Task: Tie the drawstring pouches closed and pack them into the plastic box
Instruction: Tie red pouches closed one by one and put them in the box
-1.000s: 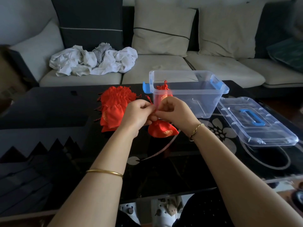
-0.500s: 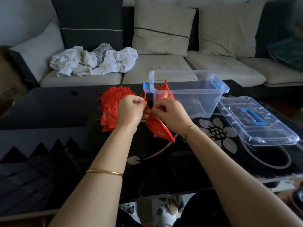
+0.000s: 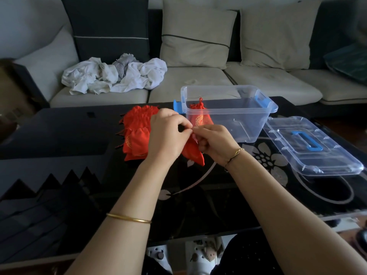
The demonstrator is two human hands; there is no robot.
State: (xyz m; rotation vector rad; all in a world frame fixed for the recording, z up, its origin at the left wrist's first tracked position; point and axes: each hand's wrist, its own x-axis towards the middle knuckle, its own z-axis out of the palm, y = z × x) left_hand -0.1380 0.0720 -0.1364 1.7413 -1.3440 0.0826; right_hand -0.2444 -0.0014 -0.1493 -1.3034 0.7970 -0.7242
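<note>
Hanging over the black table, the red pouch slants with its neck up at the fingertips and its bottom corner pointing down toward the person. A pile of pouches lies just left of it. The clear plastic box stands close behind with one tied pouch inside, and its lid lies to the right. The left hand and right hand meet at the neck, fingers curled tight, both pinching it; whether cord or cloth, I cannot tell.

left hand, right hand, pinching pouch
</note>
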